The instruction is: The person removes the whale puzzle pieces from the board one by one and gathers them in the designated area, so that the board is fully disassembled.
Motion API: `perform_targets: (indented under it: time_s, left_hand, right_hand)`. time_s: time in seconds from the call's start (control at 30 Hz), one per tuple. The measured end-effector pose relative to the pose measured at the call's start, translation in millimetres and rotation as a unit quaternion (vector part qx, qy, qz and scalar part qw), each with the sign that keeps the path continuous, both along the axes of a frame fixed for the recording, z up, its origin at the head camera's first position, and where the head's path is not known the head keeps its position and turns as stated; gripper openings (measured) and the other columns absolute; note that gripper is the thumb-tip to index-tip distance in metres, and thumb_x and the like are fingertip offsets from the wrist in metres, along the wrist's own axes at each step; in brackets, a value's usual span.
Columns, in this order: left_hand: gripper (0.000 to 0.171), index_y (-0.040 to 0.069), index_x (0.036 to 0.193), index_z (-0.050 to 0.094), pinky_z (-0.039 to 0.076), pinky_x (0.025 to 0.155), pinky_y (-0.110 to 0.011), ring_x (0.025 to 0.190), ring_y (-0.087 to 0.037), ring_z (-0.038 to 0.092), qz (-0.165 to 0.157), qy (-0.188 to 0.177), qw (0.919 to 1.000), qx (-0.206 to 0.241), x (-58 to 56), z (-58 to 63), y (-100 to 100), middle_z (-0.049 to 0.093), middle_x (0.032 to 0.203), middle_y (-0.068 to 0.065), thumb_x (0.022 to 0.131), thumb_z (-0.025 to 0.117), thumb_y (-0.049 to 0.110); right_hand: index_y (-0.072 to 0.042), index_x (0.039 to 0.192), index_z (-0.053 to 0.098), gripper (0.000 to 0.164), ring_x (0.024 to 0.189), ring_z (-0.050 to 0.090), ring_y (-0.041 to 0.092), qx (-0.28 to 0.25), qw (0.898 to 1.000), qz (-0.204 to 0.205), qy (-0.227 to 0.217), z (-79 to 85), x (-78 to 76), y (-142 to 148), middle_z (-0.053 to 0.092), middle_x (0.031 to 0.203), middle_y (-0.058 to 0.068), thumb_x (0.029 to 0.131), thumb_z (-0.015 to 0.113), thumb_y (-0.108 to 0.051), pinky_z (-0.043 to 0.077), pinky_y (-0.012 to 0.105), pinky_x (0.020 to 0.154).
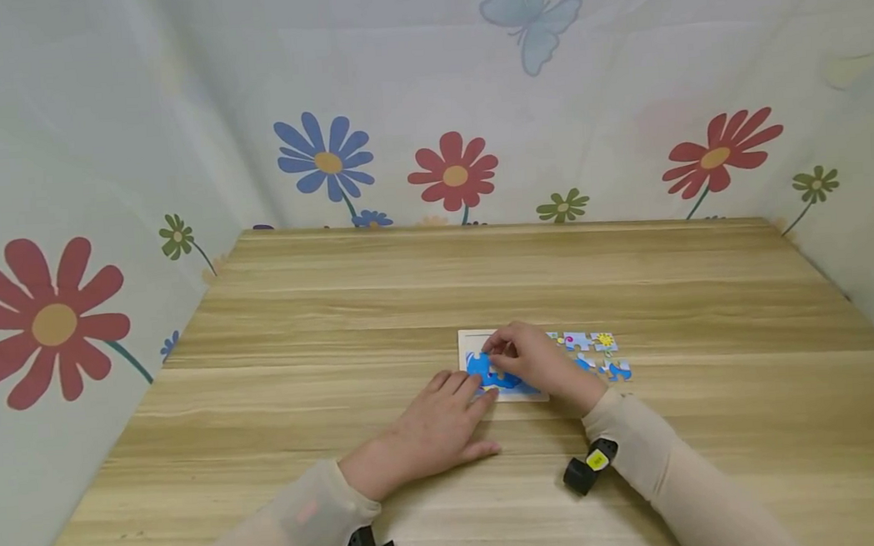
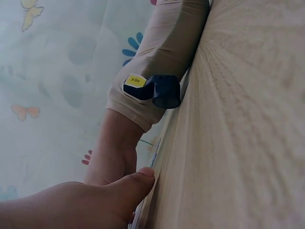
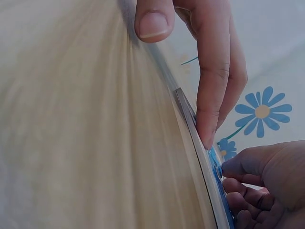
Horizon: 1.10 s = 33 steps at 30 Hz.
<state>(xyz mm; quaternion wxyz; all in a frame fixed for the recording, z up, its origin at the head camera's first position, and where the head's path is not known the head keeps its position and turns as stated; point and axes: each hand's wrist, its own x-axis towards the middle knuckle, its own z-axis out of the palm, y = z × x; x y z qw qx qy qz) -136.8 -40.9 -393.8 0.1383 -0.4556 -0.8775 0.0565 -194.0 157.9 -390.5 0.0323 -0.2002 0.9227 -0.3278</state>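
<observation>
In the head view, a small jigsaw board (image 1: 531,398) with a pale frame lies on the table, partly covered by blue picture pieces. My left hand (image 1: 433,430) lies palm down at its near left side, fingers extended, fingertips on the blue pieces. From the right, my right hand (image 1: 536,359) reaches over the board with fingers bent. Its thumb and forefinger pinch a blue puzzle piece (image 1: 481,359) at the board's left part; the fingers hide much of it. The right wrist view shows the left fingertips pressing the board's surface beside the bent right fingers (image 3: 238,164).
Several loose puzzle pieces (image 1: 604,341), some with a yellow sun and blue shapes, lie right of the board, close to the right wrist. A wooden table (image 1: 349,312) spreads around them. Flower-printed cloth (image 1: 395,75) stands behind and at the sides.
</observation>
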Motion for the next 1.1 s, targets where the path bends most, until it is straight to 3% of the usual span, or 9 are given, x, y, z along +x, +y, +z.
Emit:
perform_targets:
  time_s: [0.77, 1.1]
  left_hand:
    - [0.065, 0.016, 0.131, 0.057, 0.043, 0.100, -0.039, 0.112, -0.020, 0.053, 0.002, -0.006, 1.0000, 0.006, 0.2, 1.4, 0, 0.057, 0.119, -0.002, 0.089, 0.049, 0.065]
    - [0.065, 0.015, 0.132, 0.056, 0.042, 0.101, -0.039, 0.115, -0.021, 0.053, 0.006, -0.019, 0.9998, 0.006, -0.3, 0.6, 0, 0.056, 0.122, -0.003, 0.090, 0.048, 0.064]
  right_hand:
    - [-0.007, 0.095, 0.064, 0.004, 0.072, 0.053, 0.010, -0.064, 0.998, -0.018, 0.002, 0.3, 1.1, -3, 0.066, 0.085, 0.006, 0.092, 0.062, -0.009, 0.044, 0.022, 0.066]
    - [-0.008, 0.099, 0.065, 0.008, 0.078, 0.055, 0.015, -0.069, 0.996, -0.059, -0.008, 15.1, 2.5, 2, 0.069, 0.093, 0.007, 0.092, 0.064, -0.013, 0.044, 0.024, 0.068]
